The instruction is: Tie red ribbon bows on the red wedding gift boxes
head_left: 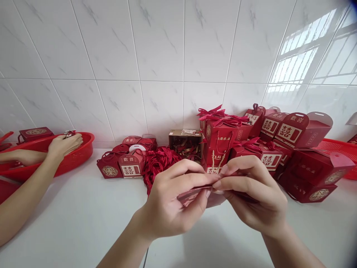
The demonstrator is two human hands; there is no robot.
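Note:
My left hand (pixel 170 203) and my right hand (pixel 255 195) meet above the white counter (pixel 78 219), both pinching a flat red paper box piece (pixel 192 195) between fingers and thumbs. Most of the piece is hidden behind my fingers. Just beyond my hands lie a heap of red ribbons (pixel 158 162) and a small red gift bag with a cord handle (pixel 220 147).
Finished red gift boxes (pixel 301 149) pile up at the right against the tiled wall, smaller ones (pixel 128 160) at centre left, a brown carton (pixel 185 143) between. Another person's hands (pixel 63 145) reach into a red basin (pixel 75 152) at left. A red basket (pixel 344 149) sits far right.

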